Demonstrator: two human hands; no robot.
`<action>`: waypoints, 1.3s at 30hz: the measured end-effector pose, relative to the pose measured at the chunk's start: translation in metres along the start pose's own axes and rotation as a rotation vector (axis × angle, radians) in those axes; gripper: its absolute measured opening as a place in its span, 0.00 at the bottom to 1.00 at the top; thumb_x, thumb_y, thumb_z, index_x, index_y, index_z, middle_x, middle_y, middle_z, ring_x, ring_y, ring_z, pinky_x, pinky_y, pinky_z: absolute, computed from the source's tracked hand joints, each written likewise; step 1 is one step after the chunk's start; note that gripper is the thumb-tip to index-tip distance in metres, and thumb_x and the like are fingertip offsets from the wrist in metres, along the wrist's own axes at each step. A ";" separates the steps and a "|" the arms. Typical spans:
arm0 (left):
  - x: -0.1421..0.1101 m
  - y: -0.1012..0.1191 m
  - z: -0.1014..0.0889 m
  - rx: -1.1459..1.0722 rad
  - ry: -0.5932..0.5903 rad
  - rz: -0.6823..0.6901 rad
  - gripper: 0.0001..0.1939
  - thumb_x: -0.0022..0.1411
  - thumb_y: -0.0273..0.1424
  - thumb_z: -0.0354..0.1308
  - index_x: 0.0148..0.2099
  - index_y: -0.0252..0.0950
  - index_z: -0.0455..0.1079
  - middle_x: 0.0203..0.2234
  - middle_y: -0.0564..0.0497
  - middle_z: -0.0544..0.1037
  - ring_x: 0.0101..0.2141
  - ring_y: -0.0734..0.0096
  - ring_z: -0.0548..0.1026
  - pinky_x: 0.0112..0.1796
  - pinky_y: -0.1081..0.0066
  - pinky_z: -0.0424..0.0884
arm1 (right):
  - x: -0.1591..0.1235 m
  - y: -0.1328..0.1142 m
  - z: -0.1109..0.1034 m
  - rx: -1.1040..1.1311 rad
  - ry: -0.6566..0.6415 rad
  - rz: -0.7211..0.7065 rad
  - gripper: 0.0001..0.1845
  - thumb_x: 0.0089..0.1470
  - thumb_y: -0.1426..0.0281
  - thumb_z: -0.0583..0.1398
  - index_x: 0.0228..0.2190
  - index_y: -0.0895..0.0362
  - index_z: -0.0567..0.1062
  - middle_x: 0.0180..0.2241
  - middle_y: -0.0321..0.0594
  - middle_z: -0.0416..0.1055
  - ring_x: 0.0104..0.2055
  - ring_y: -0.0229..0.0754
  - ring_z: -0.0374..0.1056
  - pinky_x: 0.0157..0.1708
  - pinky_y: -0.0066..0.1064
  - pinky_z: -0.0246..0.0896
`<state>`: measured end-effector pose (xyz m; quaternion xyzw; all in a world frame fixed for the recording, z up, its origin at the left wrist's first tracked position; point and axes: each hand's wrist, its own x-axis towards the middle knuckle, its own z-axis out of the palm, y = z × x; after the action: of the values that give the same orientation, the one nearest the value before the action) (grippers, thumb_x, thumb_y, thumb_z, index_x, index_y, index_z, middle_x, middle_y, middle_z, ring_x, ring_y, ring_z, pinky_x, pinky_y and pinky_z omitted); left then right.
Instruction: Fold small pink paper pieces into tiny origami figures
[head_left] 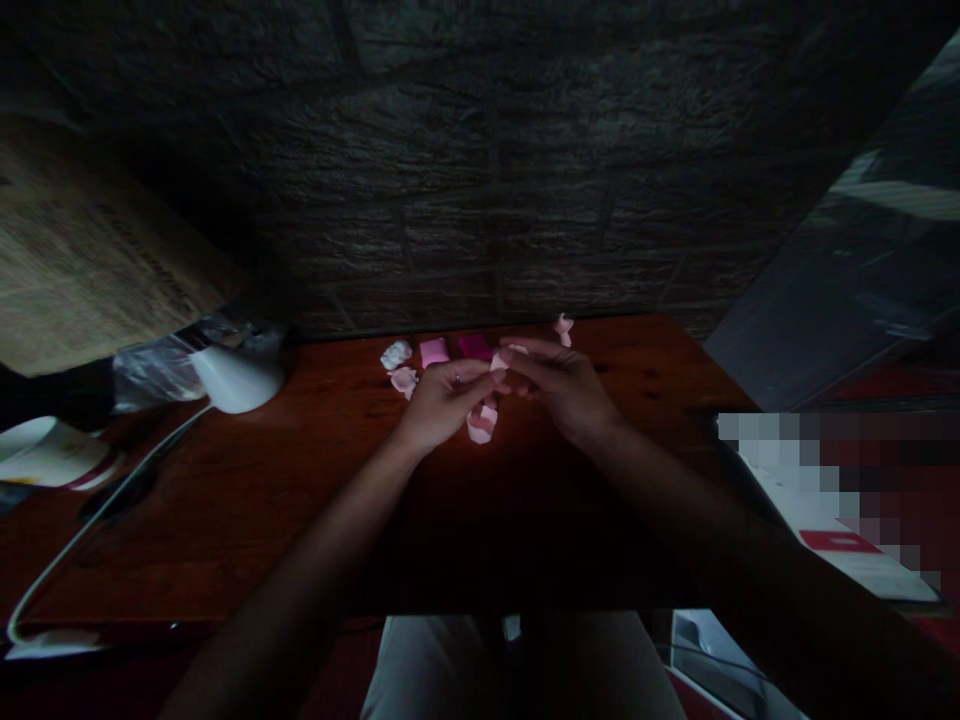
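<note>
Over the middle of the table, my left hand (448,398) and my right hand (564,388) meet at their fingertips. Both pinch a small pale pink piece (508,358) that looks like soft modelling clay; the fingers partly cover it. Just below them on the wood lies another pale pink piece (481,424), curved in shape. Behind my left hand are a white lump (396,353), a pink square block (433,351), a magenta square block (475,346) and a crumpled pale pink piece (404,380). Past my right hand stands a small pale pink shape (564,328).
A dark brick wall (480,180) rises behind the wooden table (300,520). On the left are a white cone-shaped lamp base (240,378) with a cable (105,520), a paper cup (52,452) and a large brown bag (105,250). A white object (802,500) sits at right.
</note>
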<state>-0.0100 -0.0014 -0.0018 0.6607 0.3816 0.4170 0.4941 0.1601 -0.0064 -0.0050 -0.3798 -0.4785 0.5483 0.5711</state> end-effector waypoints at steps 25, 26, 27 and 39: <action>0.004 -0.006 -0.001 -0.117 0.176 0.004 0.10 0.60 0.40 0.67 0.37 0.38 0.81 0.24 0.54 0.75 0.21 0.78 0.65 0.23 0.74 0.63 | -0.003 0.000 0.000 -0.159 -0.036 -0.018 0.13 0.49 0.58 0.71 0.30 0.54 0.82 0.29 0.37 0.79 0.26 0.36 0.71 0.27 0.30 0.65; 0.004 -0.005 0.000 -0.098 0.178 0.001 0.12 0.61 0.41 0.66 0.36 0.37 0.80 0.24 0.53 0.76 0.22 0.78 0.67 0.23 0.74 0.64 | -0.002 0.001 -0.001 -0.157 -0.031 -0.008 0.12 0.50 0.58 0.70 0.30 0.54 0.82 0.29 0.37 0.79 0.26 0.36 0.72 0.27 0.30 0.65; 0.004 -0.005 0.001 -0.076 0.196 0.015 0.13 0.61 0.42 0.66 0.37 0.36 0.79 0.26 0.52 0.77 0.24 0.76 0.69 0.24 0.74 0.65 | -0.001 0.002 -0.001 -0.153 -0.019 -0.003 0.11 0.49 0.59 0.71 0.30 0.54 0.82 0.29 0.38 0.79 0.26 0.36 0.72 0.26 0.30 0.65; 0.005 -0.009 -0.001 -0.080 0.222 0.045 0.11 0.59 0.40 0.68 0.34 0.36 0.79 0.25 0.53 0.77 0.23 0.77 0.68 0.25 0.74 0.65 | -0.004 -0.001 0.001 -0.152 -0.051 0.002 0.15 0.46 0.59 0.72 0.35 0.54 0.84 0.34 0.40 0.81 0.25 0.35 0.70 0.28 0.31 0.68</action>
<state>-0.0101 0.0058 -0.0097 0.5985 0.4020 0.5136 0.4652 0.1592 -0.0103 -0.0042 -0.4084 -0.5327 0.5203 0.5279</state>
